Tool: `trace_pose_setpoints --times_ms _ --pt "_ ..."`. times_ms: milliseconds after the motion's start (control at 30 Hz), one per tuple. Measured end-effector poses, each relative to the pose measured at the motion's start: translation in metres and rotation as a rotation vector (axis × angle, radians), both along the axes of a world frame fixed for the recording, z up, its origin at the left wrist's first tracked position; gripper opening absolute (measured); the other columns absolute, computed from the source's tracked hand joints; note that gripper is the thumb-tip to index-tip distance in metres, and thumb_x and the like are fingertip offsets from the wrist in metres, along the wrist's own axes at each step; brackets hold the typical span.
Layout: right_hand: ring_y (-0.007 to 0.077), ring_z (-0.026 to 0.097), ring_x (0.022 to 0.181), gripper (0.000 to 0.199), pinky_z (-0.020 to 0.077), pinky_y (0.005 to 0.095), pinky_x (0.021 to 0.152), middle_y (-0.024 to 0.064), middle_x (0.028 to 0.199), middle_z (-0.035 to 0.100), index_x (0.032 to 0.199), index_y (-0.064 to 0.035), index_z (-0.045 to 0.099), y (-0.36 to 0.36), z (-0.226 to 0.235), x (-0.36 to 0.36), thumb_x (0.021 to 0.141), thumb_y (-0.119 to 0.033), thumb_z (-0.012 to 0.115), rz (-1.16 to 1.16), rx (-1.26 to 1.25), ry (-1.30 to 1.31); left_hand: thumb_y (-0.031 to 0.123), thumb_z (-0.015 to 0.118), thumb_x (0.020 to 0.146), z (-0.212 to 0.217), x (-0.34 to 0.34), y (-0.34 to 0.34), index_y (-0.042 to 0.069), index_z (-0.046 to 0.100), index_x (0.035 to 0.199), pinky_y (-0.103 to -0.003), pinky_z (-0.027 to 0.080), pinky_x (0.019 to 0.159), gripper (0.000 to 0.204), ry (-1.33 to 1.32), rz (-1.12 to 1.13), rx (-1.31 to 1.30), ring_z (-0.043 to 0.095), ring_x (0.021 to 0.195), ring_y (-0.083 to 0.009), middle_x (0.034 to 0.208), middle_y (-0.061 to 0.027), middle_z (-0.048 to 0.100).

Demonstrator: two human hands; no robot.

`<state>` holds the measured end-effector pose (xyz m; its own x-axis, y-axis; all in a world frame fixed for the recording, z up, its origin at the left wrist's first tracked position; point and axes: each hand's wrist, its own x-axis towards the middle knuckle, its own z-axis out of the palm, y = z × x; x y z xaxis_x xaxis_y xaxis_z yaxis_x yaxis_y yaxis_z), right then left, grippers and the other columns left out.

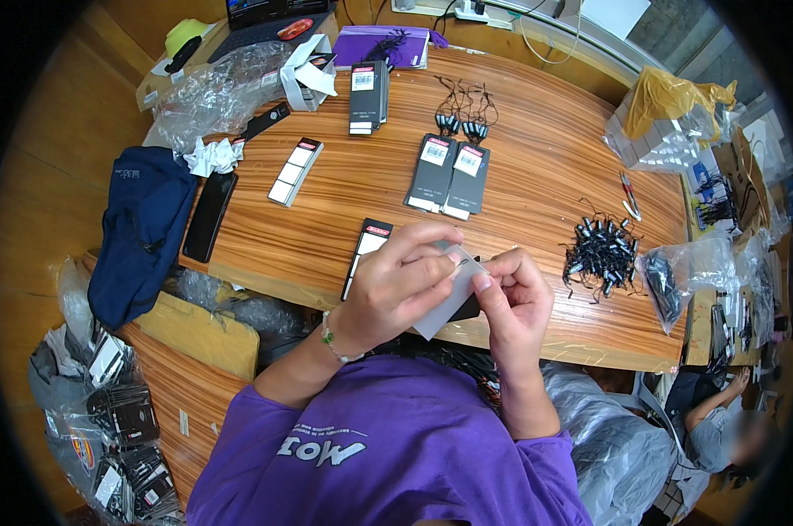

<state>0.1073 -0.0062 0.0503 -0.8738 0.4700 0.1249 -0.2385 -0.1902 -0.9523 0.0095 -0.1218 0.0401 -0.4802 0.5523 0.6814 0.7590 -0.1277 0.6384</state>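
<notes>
My left hand (pixel 405 279) is closed, its thumb and fingers pinching the upper part of a pale grey hang tag (pixel 439 316) just above the table's front edge. My right hand (pixel 517 302) pinches the tag's top right corner between thumb and fingers. A small dark slot or bit of cord shows near the tag's top; my fingertips partly hide it. Under my left hand lies a black tag strip with white labels (pixel 356 259), partly covered. Beyond my hands, two stacks of dark grey tags (pixel 427 175) lie side by side, corded black ends fanning out behind them.
To the right lies a heap of black cords with small tube-like ends (pixel 602 252), with pliers (pixel 630 196) behind it. A phone (pixel 210 217) and navy pouch (pixel 140 232) lie left. Plastic bags (pixel 221 92) stand back left. Another person (pixel 717 425) is at lower right.
</notes>
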Motion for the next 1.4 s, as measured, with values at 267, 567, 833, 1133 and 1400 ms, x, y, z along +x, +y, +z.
trace_pose_setpoints --times_ms 267,567,833,1133,1400 --pt "-0.0001 0.045 0.057 0.006 0.0347 0.0145 0.047 0.0005 0.068 0.056 0.08 0.001 0.052 -0.003 -0.004 0.0 0.082 -0.001 0.057 -0.044 0.184 -0.028 0.001 0.062 0.071 0.016 0.002 -0.007 0.001 0.057 0.077 -0.027 0.049 0.062 0.008 -0.096 -0.011 -0.173 0.061 0.074 -0.0202 0.097 -0.0103 0.058" --pt "0.006 0.045 0.051 0.007 0.0373 0.0195 0.046 0.0042 0.062 0.054 0.073 0.0007 0.054 -0.005 -0.01 -0.002 0.076 0.001 0.06 -0.157 0.488 0.007 -0.006 0.064 0.071 0.023 -0.007 -0.011 0.001 0.057 0.076 -0.022 0.048 0.067 0.011 -0.733 -0.233 -0.118 0.057 0.081 -0.0107 0.09 -0.007 0.058" --pt "0.0056 0.046 0.05 0.007 0.0372 0.0194 0.045 0.0039 0.062 0.055 0.073 0.0007 0.055 -0.001 -0.006 0.001 0.075 0.003 0.061 -0.106 0.546 0.096 -0.003 0.065 0.075 0.009 -0.016 -0.013 0.0 0.059 0.089 -0.02 0.048 0.072 0.015 -0.947 -0.499 -0.041 0.057 0.08 -0.007 0.084 -0.0016 0.059" --pt "0.0053 0.05 0.055 0.005 0.0389 0.0177 0.05 0.0031 0.064 0.055 0.078 0.0019 0.057 0.001 -0.001 0.005 0.08 -0.003 0.059 -0.011 0.349 0.012 0.003 0.062 0.08 0.012 -0.014 -0.013 -0.001 0.059 0.09 -0.02 0.046 0.071 0.011 -1.015 -0.463 -0.064 0.056 0.079 -0.0072 0.085 -0.0029 0.059" --pt "0.0022 0.041 0.054 0.008 0.0311 0.0184 0.048 -0.0017 0.063 0.052 0.089 0.0006 0.058 0.014 -0.005 -0.002 0.083 -0.003 0.056 0.164 0.156 -0.097 0.003 0.06 0.082 0.014 -0.014 -0.013 -0.002 0.057 0.088 -0.02 0.045 0.07 0.009 -1.099 -0.463 -0.062 0.054 0.079 -0.0067 0.087 -0.0038 0.058"
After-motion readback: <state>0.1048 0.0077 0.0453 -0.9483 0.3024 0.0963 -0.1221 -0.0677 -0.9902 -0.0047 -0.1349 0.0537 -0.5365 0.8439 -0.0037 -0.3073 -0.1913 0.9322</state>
